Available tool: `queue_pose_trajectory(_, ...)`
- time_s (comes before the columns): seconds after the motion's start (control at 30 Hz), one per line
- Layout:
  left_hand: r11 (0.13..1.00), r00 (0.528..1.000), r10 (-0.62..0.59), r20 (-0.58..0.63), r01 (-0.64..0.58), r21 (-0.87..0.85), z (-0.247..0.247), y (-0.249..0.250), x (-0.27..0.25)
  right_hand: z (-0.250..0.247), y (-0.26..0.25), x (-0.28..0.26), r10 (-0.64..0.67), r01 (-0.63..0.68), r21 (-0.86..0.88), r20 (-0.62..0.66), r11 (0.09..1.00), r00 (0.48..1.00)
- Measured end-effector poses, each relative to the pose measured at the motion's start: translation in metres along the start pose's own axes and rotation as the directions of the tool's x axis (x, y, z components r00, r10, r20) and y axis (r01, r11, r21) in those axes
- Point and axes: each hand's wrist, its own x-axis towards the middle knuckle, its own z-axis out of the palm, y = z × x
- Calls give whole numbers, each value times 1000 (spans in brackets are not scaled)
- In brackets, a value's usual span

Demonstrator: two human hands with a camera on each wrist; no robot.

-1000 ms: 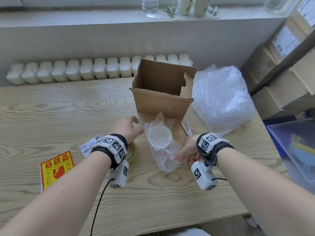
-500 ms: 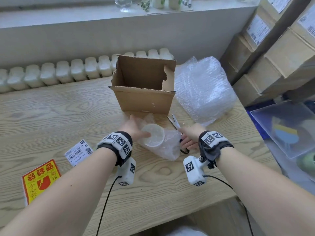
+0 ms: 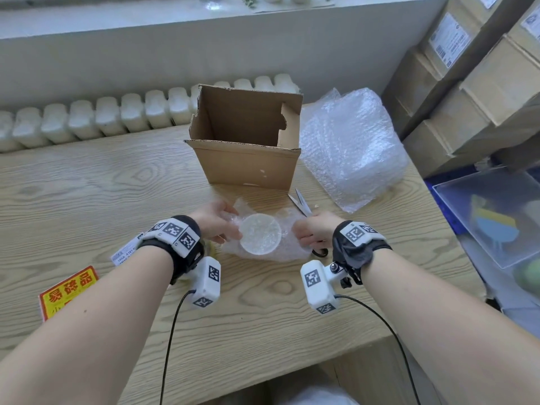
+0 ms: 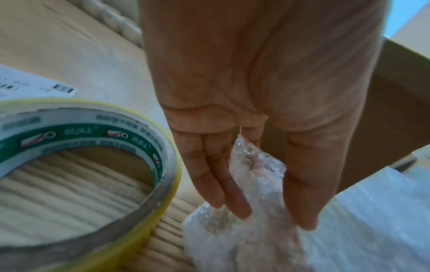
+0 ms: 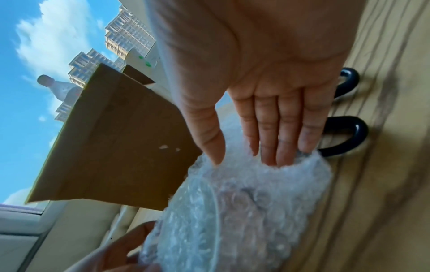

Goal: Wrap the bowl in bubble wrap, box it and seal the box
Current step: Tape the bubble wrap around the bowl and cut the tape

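Observation:
The bowl [image 3: 260,238] sits on the wooden table [image 3: 87,194], mostly covered in bubble wrap [image 3: 287,252], with its round base facing up. My left hand [image 3: 230,229] is at its left side and pinches a fold of the wrap [image 4: 256,169] between fingers and thumb. My right hand [image 3: 298,235] is at its right side, where straight fingertips [image 5: 270,154] and the thumb press into the wrap [image 5: 244,211]. Just behind stands the open cardboard box [image 3: 248,168], its flaps up.
Scissors [image 3: 301,203] lie under my right hand, their black handles [image 5: 349,136] beside the fingers. A yellow tape roll [image 4: 81,165] lies under my left wrist. A bubble wrap pile [image 3: 350,147] is right of the box. Labels [image 3: 67,287] lie left; stacked cartons [image 3: 467,83] far right.
My left hand has moved from beside the bundle onto its left side. My right hand has shifted to its right side. The bundle lies nearer the box, turned sideways.

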Motion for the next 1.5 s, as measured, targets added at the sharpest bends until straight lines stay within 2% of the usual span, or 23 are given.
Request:
queue_pose_trajectory(0.07, 1000, 1000, -26, -7, 26, 10, 1, -1, 0, 1, 0, 1, -4, 7, -59, 53, 998, 999)
queue_pose_trajectory(0.23, 998, 999, -24, -36, 22, -55, -1, -7, 2, -2, 0, 7, -55, 57, 39, -60, 998, 997)
queue_pose_trajectory(0.4, 999, 997, -34, -75, 36, 27, -6, -11, 3, 1, 3, 12, -46, 59, 105, -125, 993, 991)
queue_pose_trajectory(0.47, 998, 996, -25, -82, 29, 52, -4, -12, 3, 2, 1, 8, -31, 51, 200, -105, 979, 994)
queue_pose_trajectory(0.53, 1000, 996, -6, -86, 8, 30, 1, -10, 3, 3, -1, 1, -17, 24, 271, -29, 962, 999)
queue_pose_trajectory(0.6, 1000, 996, 4, -87, -6, -28, 5, -8, 3, 2, -4, -3, -34, 22, 239, 47, 971, 998)
queue_pose_trajectory(0.67, 999, 994, 8, -112, -14, -49, 6, -7, 3, 1, -4, -1, -92, 83, 136, 60, 987, 994)
queue_pose_trajectory(0.73, 999, 991, 25, -134, -28, -18, 6, -8, 4, 0, -3, 1, -117, 116, 62, 27, 991, 993)
queue_pose_trajectory(0.83, 999, 989, 38, -144, -38, 2, 4, -7, 3, -4, -2, 3, -74, 75, 3, -52, 997, 996)
queue_pose_trajectory(0.97, 998, 990, 42, -138, -34, 60, 4, -5, 3, -8, -5, 7, 5, 43, 189, -248, 981, 969)
queue_pose_trajectory(1.07, 960, 969, 96, -225, -31, 279, 2, -3, 3, -10, -4, 16, -105, 116, 11, -345, 993, 933)
queue_pose_trajectory(1.1, 954, 962, 132, -237, -59, 293, 1, -3, 3, -10, -6, 16, -150, 160, 1, -342, 987, 928)
queue_pose_trajectory(1.2, 951, 964, 218, -151, -175, 254, 0, 2, 1, -9, -13, 10, -250, 262, 13, -257, 965, 934)
queue_pose_trajectory(1.27, 943, 980, 196, -43, -176, 283, 2, 8, -1, -8, -18, 5, -307, 294, -109, -131, 949, 943)
queue_pose_trajectory(1.33, 913, 990, 138, 26, -137, 385, 8, 9, 3, -3, -18, 3, -303, 290, -266, -10, 919, 953)
queue_pose_trajectory(1.37, 894, 994, 111, 22, -110, 434, 11, 8, 6, 1, -17, 4, -294, 284, -337, 21, 897, 955)
queue_pose_trajectory(1.5, 871, 991, 117, -59, -74, 485, 18, 5, 13, 6, -19, 6, -241, 217, -462, 8, 860, 971)
